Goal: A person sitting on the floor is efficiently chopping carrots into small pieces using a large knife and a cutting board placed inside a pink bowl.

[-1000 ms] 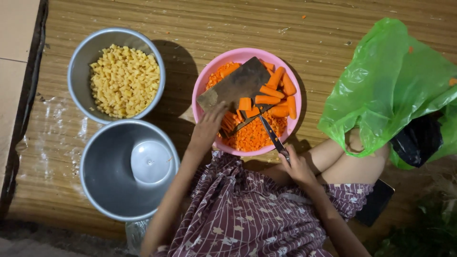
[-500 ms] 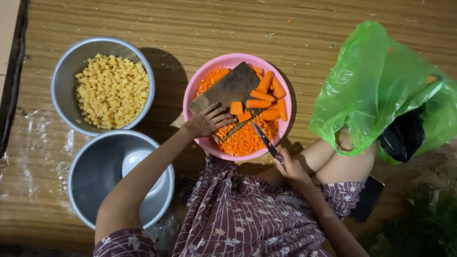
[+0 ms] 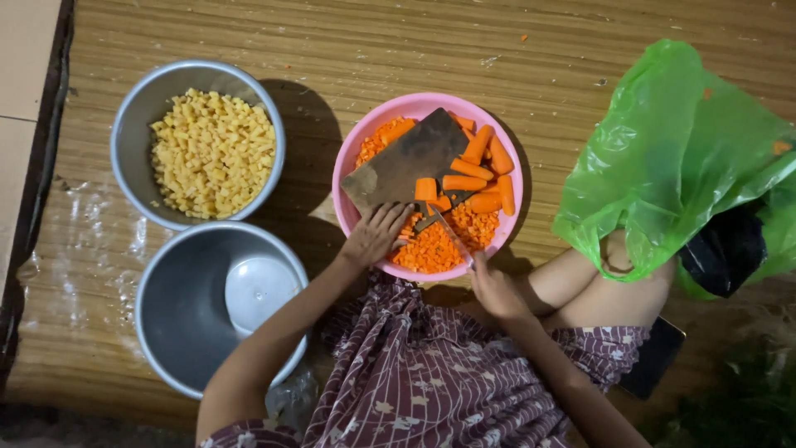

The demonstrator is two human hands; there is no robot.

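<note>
A pink bowl [image 3: 355,148] sits on the mat in front of me, holding carrot sticks [image 3: 473,176] and diced carrot [image 3: 427,249]. A small wooden cutting board [image 3: 405,163] lies tilted across the bowl. My left hand [image 3: 375,233] rests on the bowl's near rim at the board's lower edge, fingers touching a carrot piece [image 3: 425,190]. My right hand [image 3: 496,287] grips a knife [image 3: 450,230] whose blade points up-left toward that carrot.
A steel bowl [image 3: 133,124] of diced yellow cubes stands at upper left. Below it is a steel bowl [image 3: 170,319] with a small white lid inside. A green plastic bag [image 3: 676,158] lies at right over a dark bag [image 3: 725,249]. My bent knee [image 3: 609,290] is beside it.
My left hand has slid down to the board's lower edge. The knife blade has come in closer to the carrot piece on the board.
</note>
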